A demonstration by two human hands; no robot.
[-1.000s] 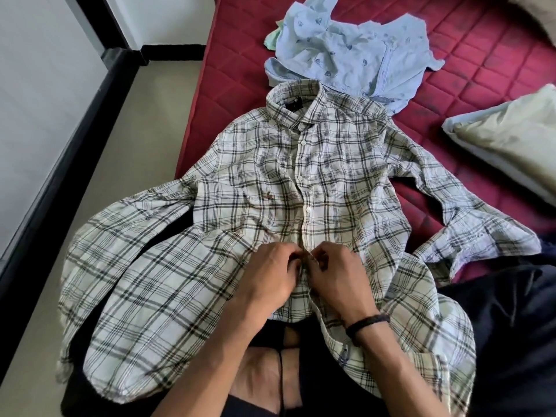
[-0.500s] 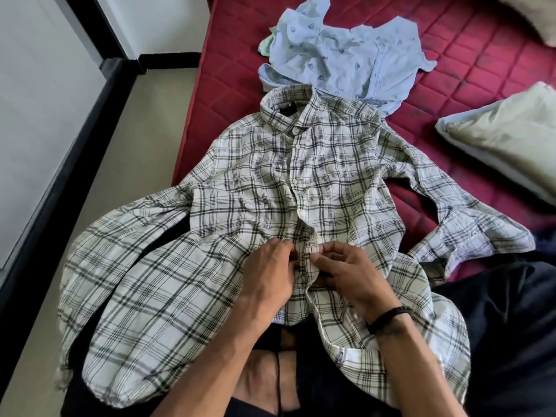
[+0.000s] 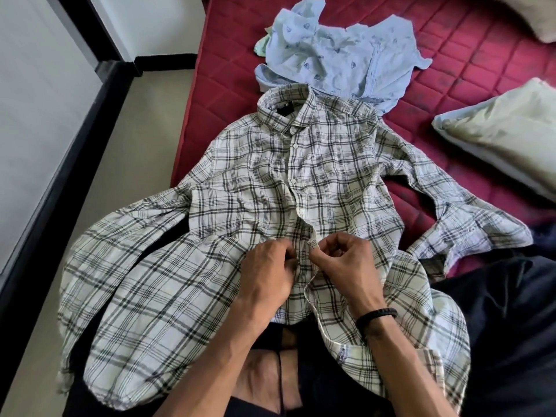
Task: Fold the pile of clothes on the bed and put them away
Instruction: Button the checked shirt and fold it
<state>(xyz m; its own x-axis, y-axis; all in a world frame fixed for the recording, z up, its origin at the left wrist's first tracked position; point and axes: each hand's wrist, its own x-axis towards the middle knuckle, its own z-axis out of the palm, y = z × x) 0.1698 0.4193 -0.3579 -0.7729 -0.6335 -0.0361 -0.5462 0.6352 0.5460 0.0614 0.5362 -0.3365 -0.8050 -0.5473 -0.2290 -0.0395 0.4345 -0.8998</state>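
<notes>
A white shirt with black checks (image 3: pixel 252 182) lies face up on the red quilted mattress (image 3: pixel 469 40), collar away from me, its lower part draped over my lap. Its upper buttons are fastened. My left hand (image 3: pixel 267 272) pinches the left edge of the button strip near the hem. Opposite it, my right hand (image 3: pixel 340 263), with a black band on the wrist, pinches the right edge. The two hands almost touch. One sleeve spreads left over the mattress edge; the other lies to the right. A crumpled light blue printed shirt (image 3: pixel 337 58) sits beyond the collar.
A pale pillow (image 3: pixel 505 127) lies on the right of the mattress. Dark fabric (image 3: pixel 511 326) covers the near right. To the left are a beige floor (image 3: pixel 99 176) and a white wall with black skirting (image 3: pixel 60 164).
Both hands have stayed at the button strip, with the fingers working on the fabric; the right hand's fingers have curled tighter on the edge. The view has shifted slightly.
</notes>
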